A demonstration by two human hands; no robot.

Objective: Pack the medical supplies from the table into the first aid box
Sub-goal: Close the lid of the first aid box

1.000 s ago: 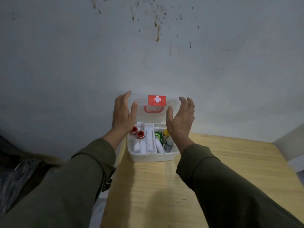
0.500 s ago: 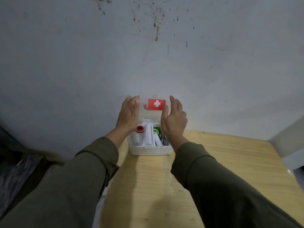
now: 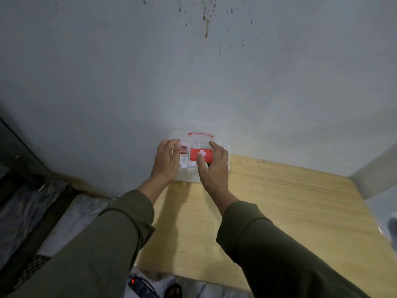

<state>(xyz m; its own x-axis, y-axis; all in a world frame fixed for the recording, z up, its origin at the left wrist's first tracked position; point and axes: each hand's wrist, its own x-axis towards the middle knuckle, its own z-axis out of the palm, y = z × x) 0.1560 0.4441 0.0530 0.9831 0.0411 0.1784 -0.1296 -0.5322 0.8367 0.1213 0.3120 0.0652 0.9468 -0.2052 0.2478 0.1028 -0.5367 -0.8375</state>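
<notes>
Left hand lies flat on the left part of the clear lid, fingers straight and close together, fingertips toward the wall. Right hand lies flat on the right part, fingers extended, thumb laid across the red cross label. Neither hand grips anything; both rest palm-down on the lid.

Lid is down over the first aid box (whether it is latched, cannot tell). Red handle shows at the far edge of the lid. Through the clear plastic: a red cap and pale white supplies, blurred, between the two hands.

Box sits at the far left corner of the wooden table, up against the grey wall, which carries dark spatter marks high up. Olive sleeves cover both forearms. Dark patterned cloth lies left of the table, lower down.
</notes>
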